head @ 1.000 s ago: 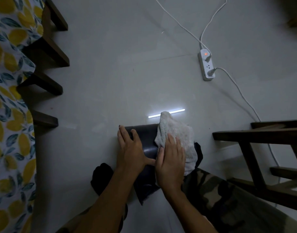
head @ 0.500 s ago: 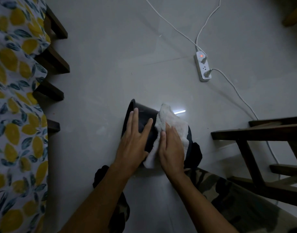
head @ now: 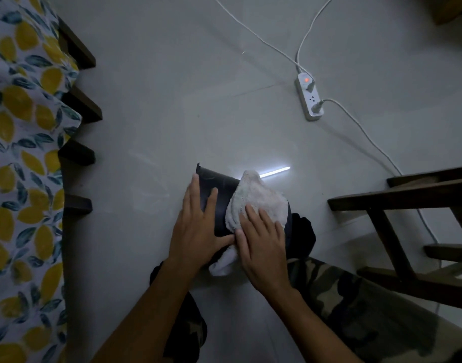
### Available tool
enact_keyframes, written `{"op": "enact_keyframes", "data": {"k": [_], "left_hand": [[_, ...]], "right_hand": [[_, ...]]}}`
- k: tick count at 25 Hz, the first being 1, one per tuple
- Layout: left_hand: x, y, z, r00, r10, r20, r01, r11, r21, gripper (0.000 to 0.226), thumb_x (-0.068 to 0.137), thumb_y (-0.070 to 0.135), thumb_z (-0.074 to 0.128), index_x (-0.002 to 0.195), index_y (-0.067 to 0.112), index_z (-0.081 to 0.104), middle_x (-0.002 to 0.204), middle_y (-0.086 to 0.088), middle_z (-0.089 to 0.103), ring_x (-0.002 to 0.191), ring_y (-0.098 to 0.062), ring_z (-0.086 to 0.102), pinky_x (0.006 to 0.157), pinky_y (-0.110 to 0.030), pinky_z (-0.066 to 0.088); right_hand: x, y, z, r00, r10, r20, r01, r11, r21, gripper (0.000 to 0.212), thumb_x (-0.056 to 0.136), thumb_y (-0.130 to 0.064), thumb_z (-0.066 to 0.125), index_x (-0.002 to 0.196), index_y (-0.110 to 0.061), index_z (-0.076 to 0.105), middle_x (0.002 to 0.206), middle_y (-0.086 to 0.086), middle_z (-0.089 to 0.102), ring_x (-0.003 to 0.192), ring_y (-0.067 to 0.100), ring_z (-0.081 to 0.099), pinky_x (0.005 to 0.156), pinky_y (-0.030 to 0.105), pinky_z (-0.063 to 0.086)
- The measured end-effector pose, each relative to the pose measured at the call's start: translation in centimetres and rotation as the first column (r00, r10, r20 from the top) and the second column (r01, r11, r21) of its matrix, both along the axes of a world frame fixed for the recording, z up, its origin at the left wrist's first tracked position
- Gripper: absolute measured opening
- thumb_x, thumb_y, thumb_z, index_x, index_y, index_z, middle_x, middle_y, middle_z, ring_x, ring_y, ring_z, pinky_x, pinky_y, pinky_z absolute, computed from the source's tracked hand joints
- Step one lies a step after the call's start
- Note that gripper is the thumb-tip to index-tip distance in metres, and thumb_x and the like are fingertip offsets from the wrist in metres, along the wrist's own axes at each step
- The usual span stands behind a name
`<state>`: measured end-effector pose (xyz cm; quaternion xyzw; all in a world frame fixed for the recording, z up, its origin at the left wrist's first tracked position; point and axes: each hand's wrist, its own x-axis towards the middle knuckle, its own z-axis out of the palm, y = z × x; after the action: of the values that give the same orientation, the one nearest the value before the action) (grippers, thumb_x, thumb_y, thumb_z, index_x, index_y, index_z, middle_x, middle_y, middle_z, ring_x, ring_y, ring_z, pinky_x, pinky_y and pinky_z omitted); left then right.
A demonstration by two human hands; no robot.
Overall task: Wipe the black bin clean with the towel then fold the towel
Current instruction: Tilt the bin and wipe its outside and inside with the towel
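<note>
Black bin is on its side on the floor between my knees, rim end pointing away and left. My left hand lies flat and open on the bin wall, fingers spread, pinning it rather than gripping it. My right hand is also flat, palm pressing the towel onto the outer wall; the towel is draped over the bin's right side with a tail hanging near my wrist.

Risks as I see them:
- Round wall on smooth floor: push the wipe sideways too hard and the bin rolls out from under my left palm.
- Towel is only pressed, not held, so it can bunch up or slide off.
- Only the outside is being covered; can't see the inside from here, so it could get missed.
- Power strip and its cables are well apart, low concern.
</note>
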<state>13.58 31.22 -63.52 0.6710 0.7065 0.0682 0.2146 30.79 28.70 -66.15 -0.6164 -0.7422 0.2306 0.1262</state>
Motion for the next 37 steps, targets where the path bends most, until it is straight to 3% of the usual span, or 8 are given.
{"op": "enact_keyframes", "data": {"k": [4,10,13,17,20,23,31,37], "left_hand": [[-0.8,0.1,-0.9,0.998,-0.063,-0.001,0.063,0.995,0.075,0.113,0.064,0.079,0.066,0.153,0.016,0.033,0.165,-0.018,-0.008,0.151,-0.037,0.008,0.107,-0.048,0.039],[-0.9,0.2,-0.8,0.998,-0.066,-0.019,0.066,0.998,-0.010,0.133,0.047,0.071,0.084,0.155,0.017,0.029,0.165,-0.019,-0.010,0.151,-0.036,0.007,0.107,-0.046,0.040],[-0.5,-0.1,-0.4,1.000,-0.030,-0.005,0.030,0.998,-0.046,0.136,0.045,0.068,0.087,0.156,0.022,0.024,0.165,-0.011,-0.016,0.151,-0.031,0.007,0.103,-0.043,0.046],[0.0,-0.6,-0.3,1.000,0.010,0.004,-0.010,0.998,-0.067,0.140,0.043,0.066,0.090,0.157,0.022,0.020,0.165,-0.007,-0.018,0.150,-0.031,0.010,0.098,-0.045,0.050],[0.1,-1.0,-0.4,0.999,0.031,0.012,-0.030,0.999,-0.041,0.146,0.040,0.068,0.089,0.157,0.017,0.018,0.165,-0.010,-0.012,0.149,-0.032,0.014,0.096,-0.047,0.051],[0.1,-2.2,-0.8,1.000,0.024,0.001,-0.024,0.998,0.050,0.140,0.050,0.070,0.086,0.157,0.008,0.019,0.165,-0.018,0.001,0.148,-0.037,0.022,0.093,-0.042,0.052],[0.8,-3.9,-0.4,0.995,0.047,-0.089,-0.052,0.997,-0.053,0.152,0.035,0.075,0.085,0.156,0.008,0.022,0.166,-0.016,0.001,0.145,-0.035,0.028,0.095,-0.039,0.054],[0.7,-3.5,-0.8,0.997,0.076,-0.021,-0.076,0.997,0.015,0.142,0.050,0.077,0.079,0.157,0.008,0.019,0.166,-0.013,-0.002,0.148,-0.033,0.021,0.091,-0.039,0.054]], "right_hand": [[-1.1,3.6,-1.4,0.998,0.047,0.033,-0.044,0.997,-0.065,0.056,0.105,-0.051,0.028,0.157,-0.029,0.033,0.166,-0.007,0.029,0.157,0.018,0.016,0.125,0.051,0.010],[-1.3,12.6,-2.1,0.997,-0.062,0.045,0.072,0.956,-0.283,0.046,0.105,-0.048,0.023,0.120,-0.032,0.063,0.120,0.001,0.070,0.112,0.026,0.063,0.093,0.042,0.042],[0.6,15.1,-2.6,0.992,-0.093,0.087,0.124,0.855,-0.504,0.055,0.106,-0.048,0.019,0.126,-0.023,0.064,0.127,0.009,0.068,0.109,0.030,0.060,0.090,0.041,0.041],[1.5,13.3,-2.0,0.973,-0.219,0.070,0.229,0.880,-0.417,0.053,0.110,-0.041,0.019,0.113,-0.015,0.065,0.108,0.011,0.071,0.087,0.025,0.058,0.079,0.036,0.041],[0.6,8.4,-1.0,0.980,-0.198,-0.011,0.192,0.962,-0.195,0.040,0.109,-0.036,0.030,0.123,-0.015,0.062,0.123,0.010,0.068,0.119,0.032,0.060,0.106,0.046,0.041],[-1.8,5.8,-0.1,0.982,0.124,-0.142,-0.154,0.962,-0.226,0.048,0.109,-0.035,0.037,0.154,-0.018,0.041,0.157,0.001,0.046,0.152,0.021,0.030,0.126,0.046,0.017],[-5.2,12.7,-2.4,0.998,0.055,-0.012,-0.056,0.953,-0.297,0.049,0.109,-0.044,0.025,0.115,-0.015,0.064,0.111,0.010,0.071,0.098,0.027,0.064,0.088,0.041,0.051],[-1.0,0.1,-0.2,0.962,0.244,-0.126,-0.251,0.967,-0.046,0.050,0.107,-0.027,0.041,0.156,-0.021,0.034,0.163,-0.005,0.035,0.154,0.018,0.025,0.125,0.041,0.018]]}}
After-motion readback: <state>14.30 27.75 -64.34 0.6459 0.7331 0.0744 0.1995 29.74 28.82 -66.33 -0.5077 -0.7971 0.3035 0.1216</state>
